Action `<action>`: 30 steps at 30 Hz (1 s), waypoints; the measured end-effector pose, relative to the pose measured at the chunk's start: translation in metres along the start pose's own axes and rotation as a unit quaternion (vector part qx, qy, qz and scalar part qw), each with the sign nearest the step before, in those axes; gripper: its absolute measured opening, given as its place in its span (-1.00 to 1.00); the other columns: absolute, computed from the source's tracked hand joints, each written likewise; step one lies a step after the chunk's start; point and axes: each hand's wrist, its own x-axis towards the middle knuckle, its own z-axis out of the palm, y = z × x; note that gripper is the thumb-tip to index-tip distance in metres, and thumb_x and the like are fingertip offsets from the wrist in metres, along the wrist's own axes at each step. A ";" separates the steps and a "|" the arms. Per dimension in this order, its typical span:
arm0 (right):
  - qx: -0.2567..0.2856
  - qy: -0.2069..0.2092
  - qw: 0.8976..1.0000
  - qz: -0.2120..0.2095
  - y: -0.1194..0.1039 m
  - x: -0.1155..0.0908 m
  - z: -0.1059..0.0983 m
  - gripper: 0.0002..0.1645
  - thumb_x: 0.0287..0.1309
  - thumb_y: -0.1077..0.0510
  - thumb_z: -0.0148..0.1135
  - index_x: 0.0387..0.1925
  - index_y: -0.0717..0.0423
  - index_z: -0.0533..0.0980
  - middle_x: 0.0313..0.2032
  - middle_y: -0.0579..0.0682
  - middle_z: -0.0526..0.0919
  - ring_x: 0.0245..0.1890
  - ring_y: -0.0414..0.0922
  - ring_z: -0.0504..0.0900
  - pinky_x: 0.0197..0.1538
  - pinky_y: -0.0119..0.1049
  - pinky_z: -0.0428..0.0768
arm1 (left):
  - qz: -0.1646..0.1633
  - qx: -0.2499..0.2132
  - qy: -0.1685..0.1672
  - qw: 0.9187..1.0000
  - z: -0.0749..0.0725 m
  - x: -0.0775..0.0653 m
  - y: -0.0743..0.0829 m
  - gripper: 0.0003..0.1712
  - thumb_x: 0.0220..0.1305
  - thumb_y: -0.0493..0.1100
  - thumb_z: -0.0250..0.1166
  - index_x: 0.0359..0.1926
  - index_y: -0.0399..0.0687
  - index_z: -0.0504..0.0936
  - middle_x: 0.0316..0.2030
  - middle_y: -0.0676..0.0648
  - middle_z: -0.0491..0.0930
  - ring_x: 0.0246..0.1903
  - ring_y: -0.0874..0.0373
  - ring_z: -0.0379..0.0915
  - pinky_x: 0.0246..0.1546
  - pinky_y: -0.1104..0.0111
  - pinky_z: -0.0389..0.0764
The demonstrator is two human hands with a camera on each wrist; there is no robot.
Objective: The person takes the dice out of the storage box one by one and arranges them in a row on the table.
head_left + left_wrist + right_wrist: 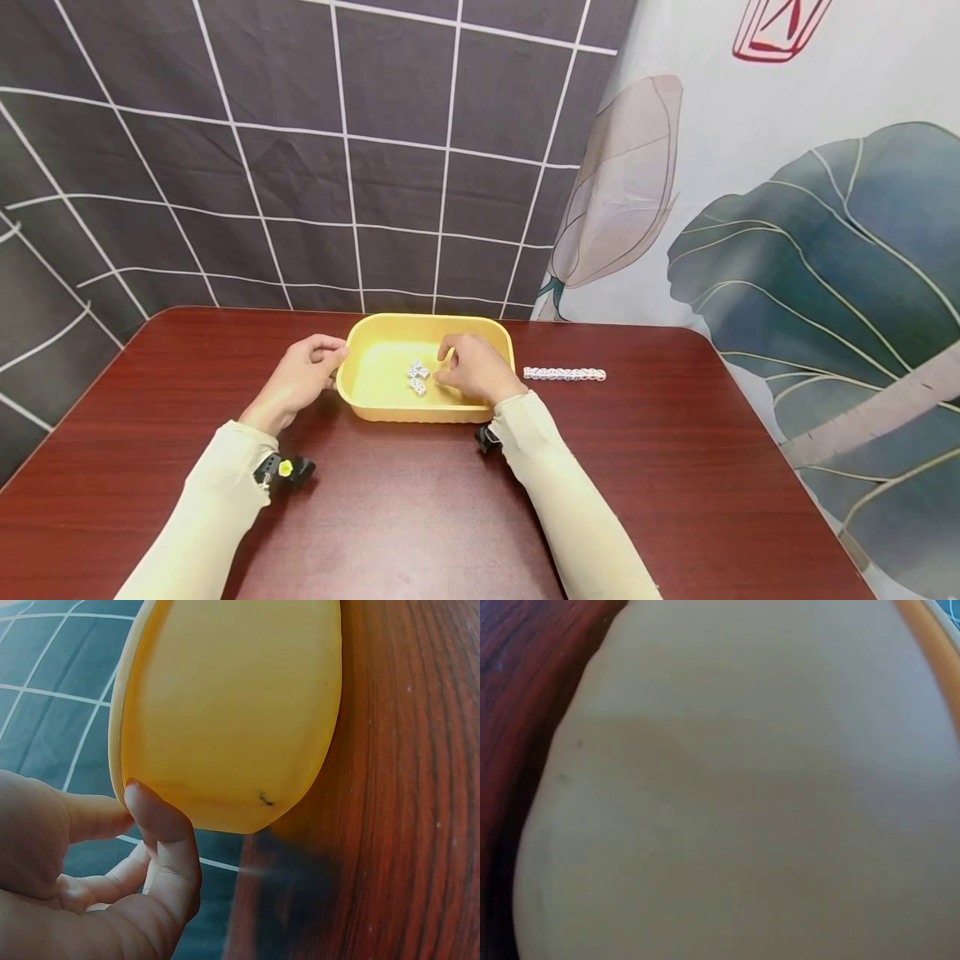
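Observation:
A yellow plastic tub (427, 414) stands on the table, and several small white dice (417, 379) lie in a loose cluster on its floor. My left hand (303, 371) pinches the tub's left end at the rim; the left wrist view shows thumb and forefinger on either side of the tub wall (225, 712). Inside the tub, my right hand (476, 367) reaches over the right half, just right of the dice. Its forefinger and thumb are bent with a gap between them. Only the pale tub surface (742, 787) fills the right wrist view, with the right hand out of it.
On the table (637, 467), right of the tub, a straight row of white dice (564, 374) lies side by side. A dark cloth with white grid lines (300, 167) hangs behind the table, and a leaf-patterned cloth (810, 242) hangs to the right.

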 end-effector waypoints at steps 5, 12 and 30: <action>-0.020 -0.002 1.000 -0.009 -0.002 0.000 0.006 -0.73 0.07 0.12 0.47 -0.17 0.06 0.65 -0.52 -0.13 0.55 -0.49 -0.25 0.47 -0.41 -0.43 0.38 | 0.001 -0.001 0.000 1.000 0.001 0.001 -0.001 -0.55 0.56 -0.19 0.08 0.25 -0.49 0.39 -0.11 -0.28 0.62 -0.38 0.29 0.53 -0.34 0.49 0.65; -0.025 -0.013 1.000 -0.009 -0.005 0.001 0.011 -0.78 0.09 0.16 0.41 -0.17 0.03 0.65 -0.58 -0.16 0.48 -0.55 -0.24 0.42 -0.46 -0.40 0.35 | 0.002 -0.004 -0.003 1.000 0.001 0.001 0.000 -0.54 0.56 -0.19 0.09 0.26 -0.49 0.38 -0.12 -0.26 0.62 -0.39 0.30 0.53 -0.34 0.48 0.65; -0.048 -0.025 0.998 -0.034 -0.008 0.003 0.016 -0.87 0.13 0.21 0.38 -0.25 0.01 0.67 -0.53 -0.15 0.52 -0.51 -0.23 0.43 -0.43 -0.42 0.36 | 0.001 0.003 0.001 1.000 0.001 0.001 -0.001 -0.55 0.56 -0.18 0.09 0.26 -0.48 0.38 -0.13 -0.24 0.62 -0.39 0.31 0.52 -0.33 0.48 0.65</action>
